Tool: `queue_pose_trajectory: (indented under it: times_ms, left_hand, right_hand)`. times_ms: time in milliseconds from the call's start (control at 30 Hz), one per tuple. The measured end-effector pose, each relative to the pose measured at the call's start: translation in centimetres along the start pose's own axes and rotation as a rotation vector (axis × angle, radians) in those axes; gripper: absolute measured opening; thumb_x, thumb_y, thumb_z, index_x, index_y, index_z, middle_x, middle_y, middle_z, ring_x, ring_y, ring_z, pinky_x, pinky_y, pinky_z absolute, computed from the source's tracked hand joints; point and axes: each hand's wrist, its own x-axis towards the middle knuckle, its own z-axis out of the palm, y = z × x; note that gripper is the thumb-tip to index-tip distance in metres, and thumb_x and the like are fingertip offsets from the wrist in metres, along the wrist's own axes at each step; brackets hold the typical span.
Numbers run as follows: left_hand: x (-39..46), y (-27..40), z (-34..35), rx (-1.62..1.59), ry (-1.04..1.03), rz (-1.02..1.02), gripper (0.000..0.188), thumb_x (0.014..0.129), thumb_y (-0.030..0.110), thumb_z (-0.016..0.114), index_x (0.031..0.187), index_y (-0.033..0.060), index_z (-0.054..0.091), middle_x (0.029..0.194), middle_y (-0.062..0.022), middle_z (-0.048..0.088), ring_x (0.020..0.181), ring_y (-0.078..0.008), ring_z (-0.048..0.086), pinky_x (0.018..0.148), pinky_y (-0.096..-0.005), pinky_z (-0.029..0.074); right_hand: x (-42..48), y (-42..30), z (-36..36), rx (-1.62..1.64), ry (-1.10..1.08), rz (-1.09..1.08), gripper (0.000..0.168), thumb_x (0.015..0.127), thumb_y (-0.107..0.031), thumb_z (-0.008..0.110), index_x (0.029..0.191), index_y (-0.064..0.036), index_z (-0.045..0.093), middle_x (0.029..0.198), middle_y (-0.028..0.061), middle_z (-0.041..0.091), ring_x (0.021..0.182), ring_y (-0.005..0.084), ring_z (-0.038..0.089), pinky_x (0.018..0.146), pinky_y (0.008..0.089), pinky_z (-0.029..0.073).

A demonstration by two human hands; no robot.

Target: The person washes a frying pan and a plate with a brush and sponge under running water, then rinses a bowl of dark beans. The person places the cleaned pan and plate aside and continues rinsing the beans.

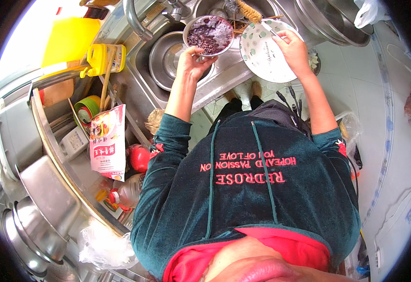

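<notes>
A white bowl [229,46] holding dark purple, grainy food or residue with pale foam is in my left hand [195,65], gripped by its near rim and tilted above the sink. The fingers of my right hand [292,51] close on the pale handle of a brush [249,12] with yellow-brown bristles. Under that hand lies a white plate [263,53] with green patterns and writing, reaching past the sink's front edge; whether the hand also supports it, I cannot tell. A metal basin [163,60] sits in the left sink compartment, below and left of the bowl.
A curved faucet [135,21] arches over the sink's left side. Sticks, probably chopsticks [240,28], and a metal scrubber [231,6] are in the far compartment. At left stand a yellow pump bottle [101,58] and a seasoning packet [108,141]. Large metal pans [327,21] stand at upper right.
</notes>
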Motion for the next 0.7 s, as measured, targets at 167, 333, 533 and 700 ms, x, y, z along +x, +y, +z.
queue_pose_trajectory:
  times_ms: [167,333,533,700]
  left_hand:
    - [0.4,0.0,0.5,0.023,0.032,0.015,0.053,0.067,-0.002,0.057,0.117,-0.0030,0.039,0.116,-0.0172,0.041,0.107,-0.0398,0.048,0.097,-0.0605,0.043]
    - [0.5,0.3,1.5,0.041,0.036,0.000,0.057,0.068,-0.002,0.058,0.122,-0.0019,0.037,0.116,-0.0186,0.041,0.107,-0.0420,0.049,0.097,-0.0600,0.043]
    - [0.6,0.6,2.4,0.088,0.048,0.008,0.055,0.068,-0.001,0.059,0.120,-0.0028,0.039,0.115,-0.0191,0.041,0.104,-0.0422,0.051,0.095,-0.0606,0.044]
    - [0.2,0.8,3.4,0.130,0.063,0.023,0.058,0.068,0.000,0.060,0.121,-0.0026,0.038,0.117,-0.0194,0.040,0.104,-0.0428,0.051,0.095,-0.0614,0.044]
  right_hand:
    - [0.1,0.1,-0.4,-0.006,0.003,0.002,0.022,0.083,-0.026,0.067,0.091,-0.006,0.065,0.076,0.0096,0.069,0.066,0.0166,0.065,0.062,0.0291,0.048]
    - [0.2,0.1,-0.8,-0.011,0.001,-0.022,0.022,0.083,-0.026,0.067,0.090,-0.005,0.065,0.075,0.0106,0.069,0.065,0.0178,0.065,0.062,0.0299,0.048]
    - [0.1,-0.9,-1.3,-0.026,0.001,-0.014,0.022,0.083,-0.024,0.067,0.090,-0.003,0.065,0.076,0.0109,0.069,0.065,0.0173,0.065,0.062,0.0296,0.048]
    - [0.2,-0.5,-1.4,0.036,-0.016,0.003,0.021,0.083,-0.022,0.067,0.090,-0.003,0.065,0.076,0.0105,0.069,0.065,0.0148,0.064,0.062,0.0283,0.048]
